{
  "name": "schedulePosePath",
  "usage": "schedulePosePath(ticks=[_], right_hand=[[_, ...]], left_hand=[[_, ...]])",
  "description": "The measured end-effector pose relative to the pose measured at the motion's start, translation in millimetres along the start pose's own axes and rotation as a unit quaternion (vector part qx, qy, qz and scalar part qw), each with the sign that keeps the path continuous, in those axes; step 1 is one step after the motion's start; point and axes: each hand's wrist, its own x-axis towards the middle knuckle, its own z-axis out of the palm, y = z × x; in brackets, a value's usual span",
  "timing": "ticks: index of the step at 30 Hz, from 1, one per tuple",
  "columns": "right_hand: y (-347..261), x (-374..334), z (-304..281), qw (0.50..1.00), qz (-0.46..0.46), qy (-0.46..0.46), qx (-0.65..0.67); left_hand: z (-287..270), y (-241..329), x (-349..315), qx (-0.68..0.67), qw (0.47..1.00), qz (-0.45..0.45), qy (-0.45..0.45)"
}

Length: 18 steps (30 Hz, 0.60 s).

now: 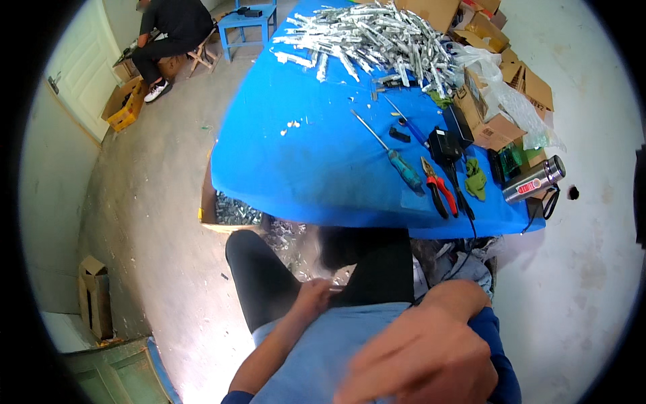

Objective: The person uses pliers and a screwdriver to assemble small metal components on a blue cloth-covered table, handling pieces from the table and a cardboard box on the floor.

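Note:
Above my lap, my left hand point(311, 300) is closed, and a thin pale, rod-like piece point(336, 288) sticks out past its fingers; its kind is too small to tell. My right hand point(431, 360) is raised close to the camera at the lower right, smeared by motion, so whether it holds anything does not show. Ahead of both hands stands a table with a blue cover point(303, 175). Near its front edge lie a screwdriver with a teal handle point(404, 170) and red-and-black pliers point(439, 188), both untouched.
A big heap of slim silvery-white pieces point(377, 40) covers the table's far end. A black power adapter point(445, 145), a green cloth point(475, 179) and a steel flask point(535, 180) are at the right. A box of small metal parts point(235, 210) stands below left. Another person point(173, 30) sits far left.

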Motion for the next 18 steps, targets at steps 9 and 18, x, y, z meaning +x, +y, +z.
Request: schedulePosePath(ticks=[9,18], right_hand=[[156,-72,-55,0.904,0.336,-0.031,-0.264],[331,-134,-149,0.811,0.427,-0.071,-0.394]], left_hand=[[8,19,2,0.027,0.999,-0.037,0.012],[-2,10,24,0.012,0.996,-0.073,0.045]])
